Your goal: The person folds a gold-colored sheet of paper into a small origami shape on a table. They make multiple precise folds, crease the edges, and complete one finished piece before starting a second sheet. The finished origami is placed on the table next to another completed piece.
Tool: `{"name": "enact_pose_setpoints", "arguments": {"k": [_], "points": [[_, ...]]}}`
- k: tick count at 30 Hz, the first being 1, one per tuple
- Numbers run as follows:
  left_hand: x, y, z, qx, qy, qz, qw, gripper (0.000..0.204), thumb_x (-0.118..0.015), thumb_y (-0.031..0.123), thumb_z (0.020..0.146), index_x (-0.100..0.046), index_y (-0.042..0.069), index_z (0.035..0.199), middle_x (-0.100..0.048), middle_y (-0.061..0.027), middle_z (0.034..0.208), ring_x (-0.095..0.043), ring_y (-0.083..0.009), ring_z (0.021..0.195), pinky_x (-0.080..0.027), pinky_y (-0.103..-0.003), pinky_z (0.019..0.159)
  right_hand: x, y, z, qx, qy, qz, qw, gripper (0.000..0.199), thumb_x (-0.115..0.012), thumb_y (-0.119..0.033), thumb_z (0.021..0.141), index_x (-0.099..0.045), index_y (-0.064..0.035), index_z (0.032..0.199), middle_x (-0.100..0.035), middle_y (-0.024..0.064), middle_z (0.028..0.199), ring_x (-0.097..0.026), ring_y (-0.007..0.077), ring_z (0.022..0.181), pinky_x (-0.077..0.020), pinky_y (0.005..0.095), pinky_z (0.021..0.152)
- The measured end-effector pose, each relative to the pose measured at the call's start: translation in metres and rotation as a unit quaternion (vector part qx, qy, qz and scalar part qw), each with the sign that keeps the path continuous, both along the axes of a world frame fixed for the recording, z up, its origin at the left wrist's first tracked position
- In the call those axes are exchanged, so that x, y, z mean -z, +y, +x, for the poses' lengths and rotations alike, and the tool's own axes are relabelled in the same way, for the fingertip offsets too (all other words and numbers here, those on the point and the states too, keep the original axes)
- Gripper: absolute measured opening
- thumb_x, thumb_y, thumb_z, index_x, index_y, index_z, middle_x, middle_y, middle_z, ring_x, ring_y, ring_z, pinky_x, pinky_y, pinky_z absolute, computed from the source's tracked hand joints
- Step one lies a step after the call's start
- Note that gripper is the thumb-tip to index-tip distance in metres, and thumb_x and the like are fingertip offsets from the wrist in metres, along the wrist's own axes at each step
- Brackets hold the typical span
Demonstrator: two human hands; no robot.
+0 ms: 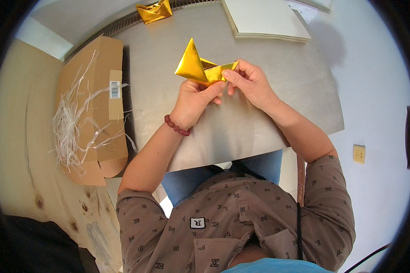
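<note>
Above the middle of the table, both hands hold a folded gold foil paper shape [192,64]. One tall pointed flap stands up on its left side, and a lower point reaches right. My left hand [197,98] grips it from below, thumb along the bottom edge; a dark red bead bracelet [176,125] circles that wrist. At the right point, my right hand [248,82] pinches the foil between thumb and fingers. Some of the fingers behind the paper are hidden.
Another folded gold piece [155,12] sits at the table's far edge. A stack of pale sheets [266,20] lies far right on the grey table [241,132]. To the left stands a cardboard box [105,59] with white plastic strips [70,123] hanging over it.
</note>
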State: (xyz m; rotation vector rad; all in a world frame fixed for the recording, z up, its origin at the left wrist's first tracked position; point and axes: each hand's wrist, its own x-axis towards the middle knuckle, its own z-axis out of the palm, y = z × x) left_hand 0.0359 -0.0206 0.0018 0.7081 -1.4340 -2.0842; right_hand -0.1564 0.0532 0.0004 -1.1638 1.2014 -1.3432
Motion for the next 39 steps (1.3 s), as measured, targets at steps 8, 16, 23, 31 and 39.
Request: {"name": "enact_pose_setpoints", "arguments": {"k": [8, 16, 23, 31, 39], "points": [[0.001, 0.0, 0.001, 0.018, 0.007, 0.015, 1.0, 0.011, -0.071, 0.017, 0.103, -0.071, 0.007, 0.108, -0.069, 0.0004, 0.089, -0.063, -0.0081, 0.074, -0.054, -0.024, 0.067, 0.002, -0.002, 0.003, 0.001, -0.049, -0.019, 0.999, 0.021, -0.068, -0.022, 0.105, -0.061, -0.0046, 0.097, -0.066, -0.0001, 0.081, -0.062, 0.0064, 0.067, -0.0514, 0.0225, 0.061], [0.002, 0.001, 0.001, 0.031, 0.026, 0.007, 0.999, 0.01, -0.068, 0.017, 0.105, -0.068, 0.007, 0.108, -0.066, 0.0016, 0.087, -0.059, -0.0072, 0.071, -0.051, -0.023, 0.064, 0.006, -0.002, 0.005, -0.002, -0.012, -0.015, 1.0, 0.019, -0.068, -0.02, 0.105, -0.06, -0.0045, 0.096, -0.065, 0.0002, 0.082, -0.062, 0.0059, 0.067, -0.0519, 0.0222, 0.061], [-0.005, 0.007, -0.002, 0.003, 0.017, -0.016, 1.0, 0.01, -0.068, 0.016, 0.105, -0.067, 0.007, 0.106, -0.063, 0.0016, 0.085, -0.057, -0.0064, 0.069, -0.05, -0.023, 0.063, 0.003, -0.002, 0.013, 0.033, -0.009, -0.006, 0.999, 0.02, -0.068, -0.02, 0.105, -0.06, -0.0044, 0.095, -0.066, 0.0003, 0.083, -0.063, 0.0061, 0.068, -0.0526, 0.0214, 0.061], [-0.006, 0.008, 0.0, 0.005, 0.041, 0.042, 0.998, 0.012, -0.069, 0.016, 0.104, -0.066, 0.005, 0.106, -0.063, 0.0001, 0.084, -0.057, -0.0078, 0.067, -0.051, -0.024, 0.062, 0.009, -0.006, 0.006, 0.069, -0.019, 0.002, 0.997, 0.022, -0.071, -0.023, 0.104, -0.063, -0.005, 0.094, -0.065, 0.0003, 0.079, -0.063, 0.0066, 0.066, -0.0519, 0.0228, 0.059], [0.001, 0.011, 0.003, -0.021, 0.014, 0.043, 0.999, 0.01, -0.071, 0.014, 0.102, -0.068, 0.005, 0.104, -0.066, -0.0005, 0.086, -0.062, -0.0084, 0.07, -0.055, -0.025, 0.062, -0.022, -0.019, -0.029, 0.216, -0.027, -0.005, 0.976, 0.031, -0.066, -0.036, 0.105, -0.064, -0.0052, 0.099, -0.066, 0.0032, 0.08, -0.062, 0.0107, 0.066, -0.052, 0.0254, 0.061]]}}
